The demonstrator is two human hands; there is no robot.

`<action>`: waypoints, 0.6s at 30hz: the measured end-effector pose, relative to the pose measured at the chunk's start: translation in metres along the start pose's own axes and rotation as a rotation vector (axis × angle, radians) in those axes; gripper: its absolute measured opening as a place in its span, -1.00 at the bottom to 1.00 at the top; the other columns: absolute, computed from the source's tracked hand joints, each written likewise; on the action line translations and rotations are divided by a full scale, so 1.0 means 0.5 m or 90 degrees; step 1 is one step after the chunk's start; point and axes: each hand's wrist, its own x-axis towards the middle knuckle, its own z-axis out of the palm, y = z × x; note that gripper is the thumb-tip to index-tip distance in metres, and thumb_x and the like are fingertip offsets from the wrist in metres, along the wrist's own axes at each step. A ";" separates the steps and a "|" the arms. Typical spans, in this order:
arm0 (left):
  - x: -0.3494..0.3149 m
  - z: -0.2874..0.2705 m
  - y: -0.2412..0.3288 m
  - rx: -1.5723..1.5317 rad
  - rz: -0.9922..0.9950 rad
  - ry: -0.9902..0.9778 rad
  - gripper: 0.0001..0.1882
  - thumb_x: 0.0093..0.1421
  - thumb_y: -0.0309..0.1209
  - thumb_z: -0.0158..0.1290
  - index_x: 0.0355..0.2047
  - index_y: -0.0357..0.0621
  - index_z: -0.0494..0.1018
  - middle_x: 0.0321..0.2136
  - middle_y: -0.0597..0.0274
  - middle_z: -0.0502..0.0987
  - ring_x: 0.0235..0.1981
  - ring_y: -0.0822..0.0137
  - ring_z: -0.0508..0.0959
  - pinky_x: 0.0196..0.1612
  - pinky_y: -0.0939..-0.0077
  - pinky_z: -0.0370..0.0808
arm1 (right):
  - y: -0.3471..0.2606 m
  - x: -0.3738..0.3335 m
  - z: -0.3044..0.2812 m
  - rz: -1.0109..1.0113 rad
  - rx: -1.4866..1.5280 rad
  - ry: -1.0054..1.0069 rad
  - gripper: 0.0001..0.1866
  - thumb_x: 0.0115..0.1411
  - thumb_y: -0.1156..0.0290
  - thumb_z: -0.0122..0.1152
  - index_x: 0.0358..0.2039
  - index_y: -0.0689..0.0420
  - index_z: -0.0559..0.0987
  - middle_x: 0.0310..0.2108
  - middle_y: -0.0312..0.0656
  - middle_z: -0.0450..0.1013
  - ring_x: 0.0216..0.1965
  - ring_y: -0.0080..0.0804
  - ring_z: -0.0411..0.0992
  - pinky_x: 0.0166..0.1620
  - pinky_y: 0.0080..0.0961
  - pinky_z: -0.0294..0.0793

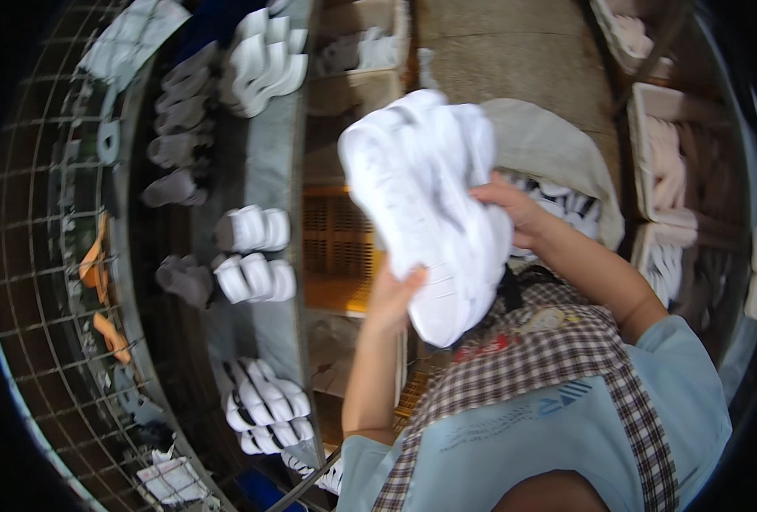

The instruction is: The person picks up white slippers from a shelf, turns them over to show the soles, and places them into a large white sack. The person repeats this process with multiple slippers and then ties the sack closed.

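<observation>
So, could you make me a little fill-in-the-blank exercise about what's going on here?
1. The stack of shoe soles held by the left hand and right hand is coloured ____.
2. Of the two hands, the one higher in the picture is the ____ one.
3. A checked apron is worn over a shirt that is light ____.
4. The grey shelf lies to the ____ of the held stack.

Missing words: white; right; blue; left.

Along the bench (263,166), stacks (266,64) sit toward the far end, mid-length by the right edge and toward the near end. Rightward come the held soles (412,196), a sack (557,136), then bins (642,154).
</observation>
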 end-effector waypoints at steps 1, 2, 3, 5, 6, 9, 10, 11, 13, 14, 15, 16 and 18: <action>0.017 0.001 0.000 -0.008 -0.007 0.041 -0.34 0.10 -0.38 0.13 0.13 -0.35 0.08 0.00 -0.06 0.32 -0.03 0.15 0.41 0.02 0.25 0.38 | 0.002 -0.012 -0.001 -0.016 -0.014 0.011 -0.26 0.07 0.49 0.08 0.22 0.19 -0.03 0.06 -0.02 0.24 0.02 -0.24 0.34 0.06 -0.29 0.39; 0.032 0.004 -0.003 -0.039 0.047 0.015 -0.38 0.14 -0.35 0.09 0.11 -0.39 0.10 0.00 -0.06 0.32 -0.03 0.13 0.41 0.02 0.24 0.38 | 0.001 -0.021 -0.002 0.009 -0.033 0.075 -0.24 0.07 0.50 0.10 0.22 0.19 -0.06 0.06 -0.02 0.22 0.02 -0.24 0.35 0.05 -0.30 0.40; 0.046 0.006 -0.008 -0.079 0.123 -0.014 -0.41 0.18 -0.31 0.04 0.09 -0.43 0.12 0.00 -0.07 0.33 -0.03 0.11 0.41 0.03 0.22 0.38 | 0.001 -0.029 0.000 0.014 -0.038 0.059 -0.22 0.06 0.50 0.11 0.22 0.19 -0.09 0.06 -0.03 0.21 0.01 -0.25 0.35 0.04 -0.31 0.41; 0.066 0.008 -0.019 -0.194 0.139 -0.051 -0.38 0.22 -0.19 -0.04 0.12 -0.41 0.09 0.01 -0.09 0.32 -0.01 0.06 0.40 0.06 0.19 0.35 | -0.003 -0.039 0.005 0.034 -0.044 0.064 -0.20 0.07 0.48 0.10 0.23 0.19 -0.13 0.08 0.00 0.17 0.05 -0.26 0.31 0.04 -0.33 0.41; 0.072 0.010 -0.027 -0.219 0.177 -0.086 -0.36 0.23 -0.15 -0.06 0.14 -0.38 0.07 0.02 -0.06 0.31 0.01 0.07 0.38 0.08 0.19 0.33 | -0.006 -0.042 0.008 0.028 -0.044 0.052 -0.19 0.07 0.47 0.11 0.23 0.19 -0.14 0.08 0.00 0.17 0.06 -0.26 0.30 0.05 -0.33 0.41; 0.078 0.014 -0.042 -0.268 0.217 -0.131 -0.39 0.28 -0.13 -0.18 0.18 -0.32 0.03 0.08 0.00 0.27 0.08 0.11 0.33 0.12 0.22 0.29 | -0.010 -0.052 0.021 0.020 -0.067 0.055 -0.20 0.07 0.46 0.11 0.23 0.20 -0.12 0.09 0.01 0.17 0.06 -0.27 0.30 0.05 -0.32 0.39; 0.077 0.016 -0.043 -0.240 0.208 -0.109 -0.41 0.30 -0.15 -0.20 0.18 -0.32 0.02 0.09 0.00 0.26 0.09 0.11 0.33 0.12 0.22 0.29 | -0.011 -0.057 0.025 0.017 -0.070 0.053 -0.20 0.07 0.46 0.12 0.22 0.20 -0.11 0.09 0.01 0.17 0.06 -0.26 0.30 0.05 -0.32 0.39; 0.074 0.019 -0.044 -0.209 0.196 -0.064 -0.43 0.31 -0.18 -0.22 0.19 -0.32 0.02 0.10 -0.01 0.25 0.09 0.11 0.32 0.13 0.22 0.28 | -0.011 -0.058 0.028 0.018 -0.078 0.047 -0.21 0.07 0.46 0.12 0.22 0.20 -0.10 0.10 0.01 0.17 0.05 -0.26 0.31 0.05 -0.31 0.39; 0.070 0.027 -0.041 -0.175 0.103 -0.061 -0.49 0.32 -0.22 -0.27 0.15 -0.33 0.09 0.06 -0.04 0.30 0.05 0.10 0.36 0.10 0.23 0.33 | -0.016 -0.066 0.027 0.100 -0.152 0.099 -0.35 0.11 0.27 0.00 0.17 0.22 0.08 0.07 0.04 0.22 0.06 -0.16 0.29 0.01 -0.13 0.36; 0.068 0.032 -0.037 -0.236 0.042 -0.056 -0.50 0.32 -0.22 -0.26 0.13 -0.34 0.12 0.03 -0.04 0.34 0.02 0.11 0.40 0.06 0.23 0.37 | -0.018 -0.068 0.027 0.180 -0.142 0.082 -0.38 0.11 0.21 -0.05 0.15 0.22 0.13 0.06 0.03 0.25 0.06 -0.09 0.27 -0.01 -0.01 0.33; 0.069 0.038 -0.034 -0.277 -0.034 -0.004 -0.52 0.32 -0.22 -0.25 0.11 -0.34 0.16 -0.01 -0.05 0.38 -0.02 0.12 0.44 0.02 0.24 0.42 | -0.022 -0.068 0.022 0.260 -0.142 0.104 -0.39 0.11 0.15 -0.10 0.12 0.23 0.19 0.04 0.02 0.27 0.07 -0.03 0.25 -0.04 0.11 0.31; 0.066 0.046 -0.032 -0.324 -0.063 -0.039 -0.55 0.31 -0.22 -0.23 0.05 -0.32 0.24 -0.09 -0.03 0.44 -0.13 0.16 0.50 -0.10 0.30 0.51 | -0.023 -0.068 0.019 0.295 -0.176 0.077 -0.37 0.07 0.06 -0.18 0.09 0.19 0.25 0.06 0.03 0.26 0.08 0.02 0.22 -0.08 0.24 0.24; 0.064 0.063 -0.029 -0.288 -0.035 -0.045 -0.56 0.31 -0.22 -0.23 0.05 -0.31 0.25 -0.11 -0.02 0.45 -0.16 0.18 0.51 -0.15 0.36 0.52 | -0.023 -0.071 0.011 0.302 -0.208 0.074 -0.37 0.15 -0.03 -0.21 0.09 0.17 0.27 0.07 0.06 0.25 0.06 -0.01 0.25 -0.03 0.14 0.27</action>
